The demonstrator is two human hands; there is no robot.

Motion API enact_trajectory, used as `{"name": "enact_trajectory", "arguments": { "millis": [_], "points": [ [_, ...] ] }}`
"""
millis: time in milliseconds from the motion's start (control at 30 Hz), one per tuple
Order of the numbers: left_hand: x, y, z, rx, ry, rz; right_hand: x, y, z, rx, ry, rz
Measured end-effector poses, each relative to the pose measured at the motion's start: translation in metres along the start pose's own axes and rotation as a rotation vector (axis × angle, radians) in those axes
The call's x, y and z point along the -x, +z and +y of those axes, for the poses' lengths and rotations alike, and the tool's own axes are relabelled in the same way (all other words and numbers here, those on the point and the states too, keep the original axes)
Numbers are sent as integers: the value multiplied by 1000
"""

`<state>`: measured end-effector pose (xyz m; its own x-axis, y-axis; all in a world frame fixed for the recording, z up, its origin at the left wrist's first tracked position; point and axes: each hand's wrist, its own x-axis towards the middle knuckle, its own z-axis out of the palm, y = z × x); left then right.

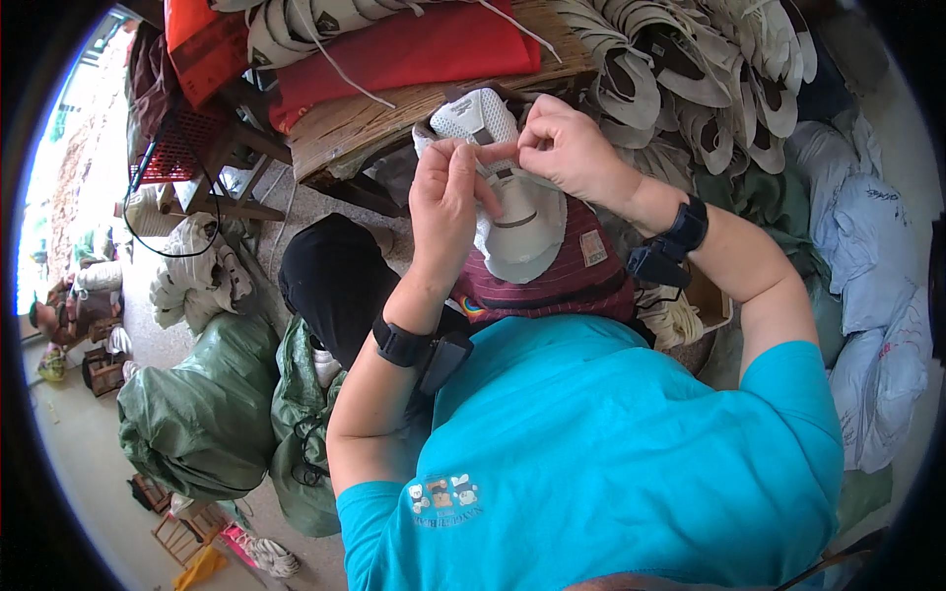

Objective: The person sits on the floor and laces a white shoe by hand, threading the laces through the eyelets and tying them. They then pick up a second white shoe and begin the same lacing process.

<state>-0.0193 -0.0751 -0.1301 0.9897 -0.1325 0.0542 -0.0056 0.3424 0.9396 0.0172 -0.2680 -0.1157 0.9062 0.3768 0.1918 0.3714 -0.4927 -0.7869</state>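
Observation:
A white and light grey shoe upper (pixel 526 236) lies over my lap, its mesh tongue (pixel 480 113) pointing away from me. Just above its opening, my left hand (pixel 448 197) has thumb and index finger pressed together, while a lower finger reaches down against the upper. My right hand (pixel 567 148) is closed in a pinch close beside the left fingertips. What lies between the fingers of either hand is too small or hidden to make out. Beneath the upper is a dark red striped cloth (pixel 581 271) over my legs.
Ahead stands a wooden bench (pixel 355 138) bearing a red cloth (pixel 414 64) and a row of stacked uppers (pixel 325 30). More grey uppers (pixel 680 74) hang in bunches at far right. Green sacks (pixel 202 414) sit to my left, pale sacks (pixel 867 256) to my right. White laces (pixel 675 320) lie by my right side.

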Motion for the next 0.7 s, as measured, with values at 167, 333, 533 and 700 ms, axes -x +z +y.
{"name": "enact_trajectory", "arguments": {
  "millis": [167,333,533,700],
  "points": [
    [11,6,2,3,69,42,-2,-7,-37,-762,201,-1],
    [14,5,4,-188,85,145,9,9,-44,-630,195,-65],
    [14,1,3,-139,24,134,6,25,-27,-521,91,-17],
    [13,1,14,-102,47,131,2,24,-32,-437,42,-9]
  ]
}}
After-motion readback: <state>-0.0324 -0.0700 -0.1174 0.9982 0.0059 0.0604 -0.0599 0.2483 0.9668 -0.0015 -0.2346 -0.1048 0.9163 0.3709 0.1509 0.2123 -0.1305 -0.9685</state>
